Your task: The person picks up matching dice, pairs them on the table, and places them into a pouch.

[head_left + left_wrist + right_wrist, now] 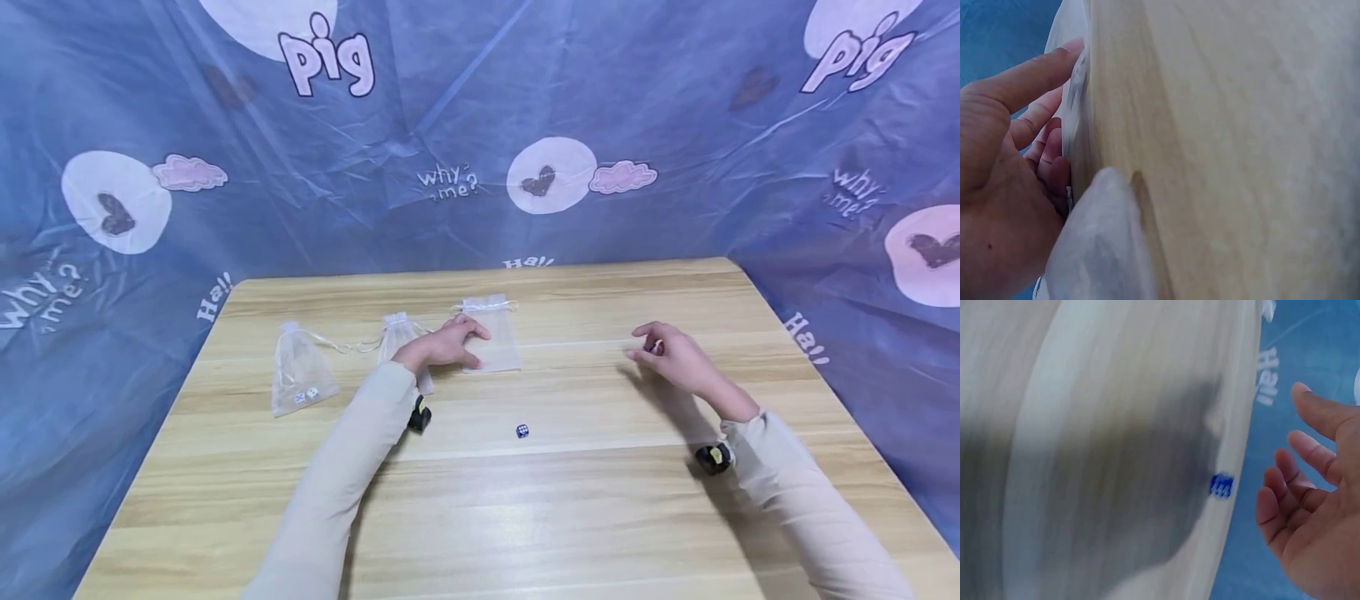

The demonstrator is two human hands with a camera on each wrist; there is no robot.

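In the head view my left hand lies over a flat white organza drawstring bag, fingers loosely bent and fingertips right at it. The left wrist view shows the index fingertip at the sheer cloth. Another organza bag is partly hidden under that wrist. My right hand hovers over the table's right side with fingers apart, around a small blue die that sits on the wood. A second blue die with white pips rests nearer the front, between the two arms.
A third organza bag at the left holds a couple of white dice. Everything lies on a light wooden table. A blue printed cloth hangs behind and along both sides.
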